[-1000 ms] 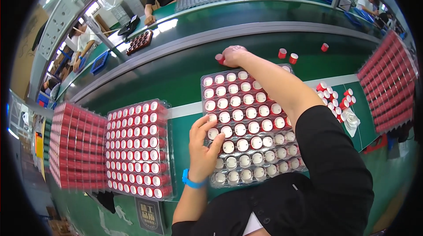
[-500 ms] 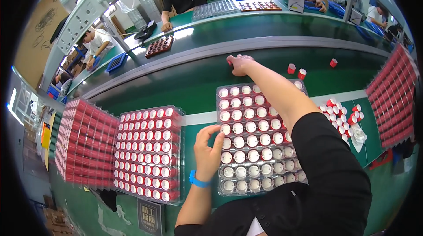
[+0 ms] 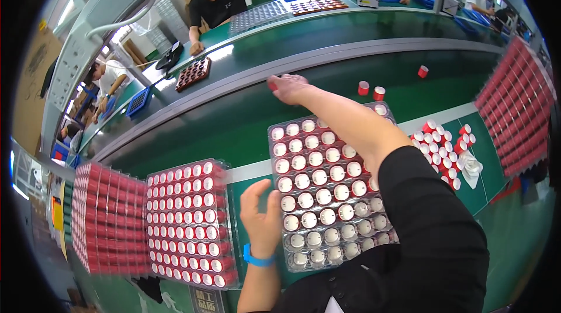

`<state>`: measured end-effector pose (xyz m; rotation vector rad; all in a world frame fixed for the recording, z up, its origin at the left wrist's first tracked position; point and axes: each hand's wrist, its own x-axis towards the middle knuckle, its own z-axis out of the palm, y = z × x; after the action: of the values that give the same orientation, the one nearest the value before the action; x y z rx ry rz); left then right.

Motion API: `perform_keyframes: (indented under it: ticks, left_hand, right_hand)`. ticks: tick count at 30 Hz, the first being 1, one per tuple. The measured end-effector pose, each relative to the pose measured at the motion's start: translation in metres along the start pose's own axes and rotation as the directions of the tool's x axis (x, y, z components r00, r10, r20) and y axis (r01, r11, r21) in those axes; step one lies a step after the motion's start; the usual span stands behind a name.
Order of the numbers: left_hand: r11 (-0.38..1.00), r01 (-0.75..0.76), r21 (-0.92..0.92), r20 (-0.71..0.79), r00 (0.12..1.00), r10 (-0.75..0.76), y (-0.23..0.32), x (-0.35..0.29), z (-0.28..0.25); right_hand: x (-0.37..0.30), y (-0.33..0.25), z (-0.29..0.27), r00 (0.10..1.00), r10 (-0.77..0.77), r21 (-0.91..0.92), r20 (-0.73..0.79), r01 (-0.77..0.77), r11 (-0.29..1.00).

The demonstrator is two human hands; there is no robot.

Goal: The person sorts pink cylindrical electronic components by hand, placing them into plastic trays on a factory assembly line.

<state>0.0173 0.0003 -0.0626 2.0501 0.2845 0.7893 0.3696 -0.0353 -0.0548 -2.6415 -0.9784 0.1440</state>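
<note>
Red and round, a short piece (image 3: pixel 272 84) peeks from the pinching grip of the right hand (image 3: pixel 290 87) over the green belt (image 3: pixel 216 129). It looks light and stiff: hold its sides. The left hand (image 3: pixel 262 219) looks loose and empty beside the clear plastic tray (image 3: pixel 273 141).

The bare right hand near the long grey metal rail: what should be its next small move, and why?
The right hand should probably firm its grip before carrying the small red piece anywhere: only part of that piece shows beyond the hand, and the bare forearm reaches across the clear plastic tray of round white-topped pieces.
</note>
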Motion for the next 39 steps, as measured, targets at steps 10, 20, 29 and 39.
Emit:
perform_keyframes:
  ticks: [10, 20, 29, 39]
  left_hand:
    - [0.874, -0.309, -0.376, -0.074, 0.950, 0.303, 0.076, 0.044, 0.009]
    - [0.492, 0.222, -0.842, 0.342, 0.925, 0.168, 0.124, 0.076, 0.033]
    - [0.233, 0.478, -0.847, 0.518, 0.839, 0.163, 0.086, 0.083, 0.045]
    - [0.575, 0.218, -0.789, 0.378, 0.909, 0.174, 0.098, 0.075, 0.053]
  right_hand:
    - [-0.233, -0.064, -0.099, 0.783, -0.567, 0.709, -0.256, 0.551, 0.440]
    - [-0.286, -0.005, -0.129, 0.980, -0.181, 0.983, -0.080, 0.048, -0.176]
    - [-0.280, -0.002, -0.113, 0.980, -0.067, 0.983, -0.185, 0.184, -0.021]
    - [-0.275, 0.004, -0.103, 0.911, -0.107, 0.912, -0.399, 0.407, 0.058]
